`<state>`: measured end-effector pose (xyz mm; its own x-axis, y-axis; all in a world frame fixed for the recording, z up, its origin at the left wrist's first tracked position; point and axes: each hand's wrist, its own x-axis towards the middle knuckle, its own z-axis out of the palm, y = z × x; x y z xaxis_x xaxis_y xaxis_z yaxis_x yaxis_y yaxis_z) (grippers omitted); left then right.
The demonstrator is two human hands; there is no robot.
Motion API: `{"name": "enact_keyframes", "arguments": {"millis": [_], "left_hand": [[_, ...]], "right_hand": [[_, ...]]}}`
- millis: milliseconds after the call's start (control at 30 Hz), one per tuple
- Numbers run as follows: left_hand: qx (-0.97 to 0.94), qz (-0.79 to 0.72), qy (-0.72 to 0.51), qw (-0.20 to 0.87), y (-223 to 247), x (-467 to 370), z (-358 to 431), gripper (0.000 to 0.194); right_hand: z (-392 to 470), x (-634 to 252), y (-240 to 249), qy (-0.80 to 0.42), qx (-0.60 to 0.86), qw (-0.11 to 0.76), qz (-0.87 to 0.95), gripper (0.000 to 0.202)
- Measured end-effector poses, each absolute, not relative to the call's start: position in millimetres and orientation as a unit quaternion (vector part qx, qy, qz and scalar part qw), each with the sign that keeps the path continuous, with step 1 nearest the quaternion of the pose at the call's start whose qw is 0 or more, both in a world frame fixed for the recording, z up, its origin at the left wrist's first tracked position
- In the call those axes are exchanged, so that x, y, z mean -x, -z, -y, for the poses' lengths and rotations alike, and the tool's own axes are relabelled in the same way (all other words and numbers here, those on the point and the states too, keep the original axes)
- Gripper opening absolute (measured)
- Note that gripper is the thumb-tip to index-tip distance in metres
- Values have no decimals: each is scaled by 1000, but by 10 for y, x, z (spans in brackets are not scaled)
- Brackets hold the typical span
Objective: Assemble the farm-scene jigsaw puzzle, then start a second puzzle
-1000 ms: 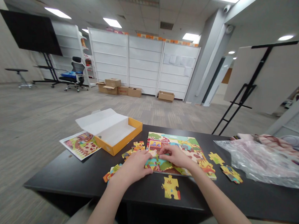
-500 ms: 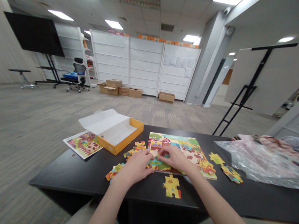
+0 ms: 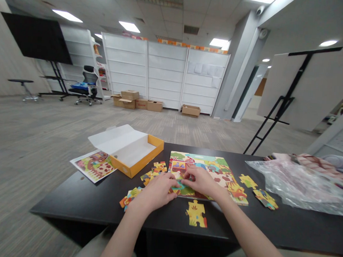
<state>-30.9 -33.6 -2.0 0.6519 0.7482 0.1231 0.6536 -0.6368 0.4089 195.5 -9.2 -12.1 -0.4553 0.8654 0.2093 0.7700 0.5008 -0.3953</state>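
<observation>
A colourful farm jigsaw (image 3: 222, 179) lies on the black table, with many pieces joined on its board. My left hand (image 3: 159, 190) rests at the board's left edge, its fingertips on the pieces there. Close beside it, my right hand (image 3: 200, 181) bends its fingers down onto the board's left part; whatever is under the fingertips is hidden. Just in front of the board lies a loose yellow piece (image 3: 196, 214). More loose pieces (image 3: 151, 176) lie left of the board, some partly behind my left hand. Two groups (image 3: 248, 181) (image 3: 266, 199) sit to its right.
An open yellow box (image 3: 146, 157) with a white lid stands at the table's back left, beside a printed picture sheet (image 3: 95, 165). Clear plastic wrapping (image 3: 298, 188) and folded cloth (image 3: 326, 167) cover the right side. The table's front edge (image 3: 102, 220) is near my forearms.
The view has shifted slightly. Both hands stay at nearly the same place on the board, with only small finger movement.
</observation>
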Motion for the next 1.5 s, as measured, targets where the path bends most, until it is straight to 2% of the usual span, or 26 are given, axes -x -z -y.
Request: {"name": "enact_keyframes", "arguments": {"millis": [833,900,1000,1067,1233,1367,1500], "left_hand": [[-885,-392,-164,188,51,252,361,24],[-882,-391,-171,197,64,258,354,33],[-874,-391,-193,212,68,315,333,58],[-868,-396,-208,216,52,400,310,65],[-829,-459,-259,188,-32,783,249,48],[-782,-529,-271,186,-72,1139,270,42],[-771,-555,-261,168,-59,1397,380,42]], "right_hand": [[102,-2025,34,-152,524,202,813,16],[98,-2027,38,-147,526,199,814,17],[95,-2033,44,-148,528,200,812,17],[94,-2041,47,-152,524,204,813,17],[116,-2056,43,-166,462,212,845,16],[170,-2026,34,-173,430,207,862,29],[220,-1972,8,-172,424,168,873,52]]}}
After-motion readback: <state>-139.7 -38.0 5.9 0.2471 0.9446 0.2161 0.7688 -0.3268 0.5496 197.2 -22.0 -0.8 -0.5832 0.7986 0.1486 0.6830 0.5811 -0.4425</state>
